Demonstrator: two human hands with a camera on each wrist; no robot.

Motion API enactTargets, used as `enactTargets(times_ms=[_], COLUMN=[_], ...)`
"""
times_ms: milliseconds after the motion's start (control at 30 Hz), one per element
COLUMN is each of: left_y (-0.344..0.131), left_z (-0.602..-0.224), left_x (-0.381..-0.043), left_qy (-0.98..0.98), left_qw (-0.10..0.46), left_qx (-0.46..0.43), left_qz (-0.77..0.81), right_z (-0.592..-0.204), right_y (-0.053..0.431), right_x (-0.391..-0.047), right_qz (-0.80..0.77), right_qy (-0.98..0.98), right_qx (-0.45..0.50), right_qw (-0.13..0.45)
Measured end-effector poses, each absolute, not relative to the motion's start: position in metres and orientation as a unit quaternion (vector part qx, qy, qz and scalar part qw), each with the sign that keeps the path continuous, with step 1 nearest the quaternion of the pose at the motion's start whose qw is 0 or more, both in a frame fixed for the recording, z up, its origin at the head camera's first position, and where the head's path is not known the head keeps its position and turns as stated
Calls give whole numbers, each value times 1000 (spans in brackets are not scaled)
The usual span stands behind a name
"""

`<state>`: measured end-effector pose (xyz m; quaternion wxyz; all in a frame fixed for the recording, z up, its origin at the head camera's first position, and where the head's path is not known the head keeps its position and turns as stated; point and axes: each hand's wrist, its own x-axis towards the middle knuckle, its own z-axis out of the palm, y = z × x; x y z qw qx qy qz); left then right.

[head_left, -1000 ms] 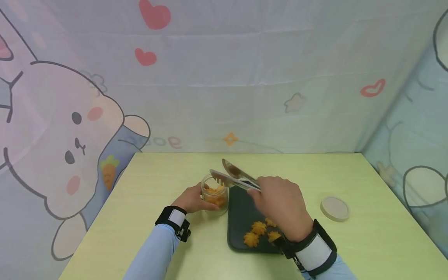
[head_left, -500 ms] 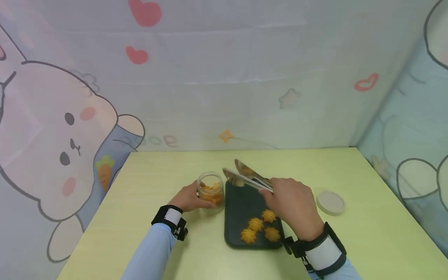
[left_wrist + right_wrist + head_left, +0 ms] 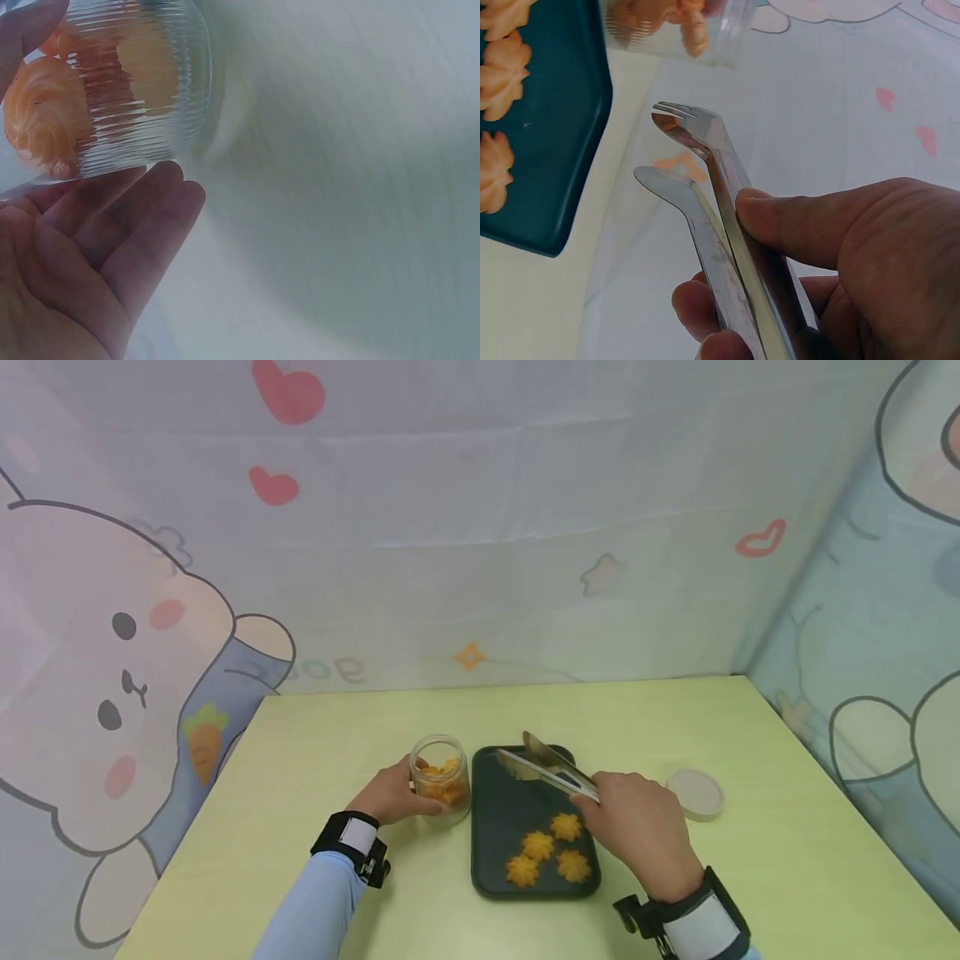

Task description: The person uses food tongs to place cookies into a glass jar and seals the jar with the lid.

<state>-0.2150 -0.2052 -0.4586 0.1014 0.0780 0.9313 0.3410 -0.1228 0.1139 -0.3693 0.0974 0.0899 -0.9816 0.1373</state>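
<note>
My left hand [image 3: 393, 795] grips a clear glass jar [image 3: 441, 810] at the left of the tray, thumb and fingers around its side. Orange swirl-shaped cookies [image 3: 46, 116] fill its lower part, seen through the ribbed glass in the left wrist view. In my right hand [image 3: 641, 827] are metal tongs [image 3: 735, 247], thumb on one arm and fingers on the other. Their tips, one of them pronged, stand apart with nothing between them, over the far part of the dark green tray [image 3: 498, 843]. Several golden flower-shaped cookies [image 3: 537, 846] lie on the tray's near half.
A round whitish lid [image 3: 696, 793] lies on the table [image 3: 360, 727] to the right of my right hand. Behind the table's far edge hangs a printed cloth backdrop [image 3: 420, 560], and another cloth side [image 3: 847, 610] closes off the right.
The tongs have moved from over the jar's mouth rightward and down to over the tray. My left hand keeps its grip on the jar. The head view has shifted slightly.
</note>
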Motion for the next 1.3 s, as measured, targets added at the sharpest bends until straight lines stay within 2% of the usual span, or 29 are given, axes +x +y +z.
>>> enactTargets(times_ms=[467,1100,1300], left_y=[-204,-206,-203], left_z=[-455,-458,-448], left_x=[-211,-217,-211], left_qy=[933,935,935], left_qw=[105,107,106], left_qx=[72,73,84], left_qz=[338,330,328], right_z=[-395,-393,-397], right_y=[131,147,150], right_x=[-110,-94,-90], right_qz=[116,106,102], right_qy=[-986,-991,-992], right_qx=[77,57,59], right_qw=[92,56,47])
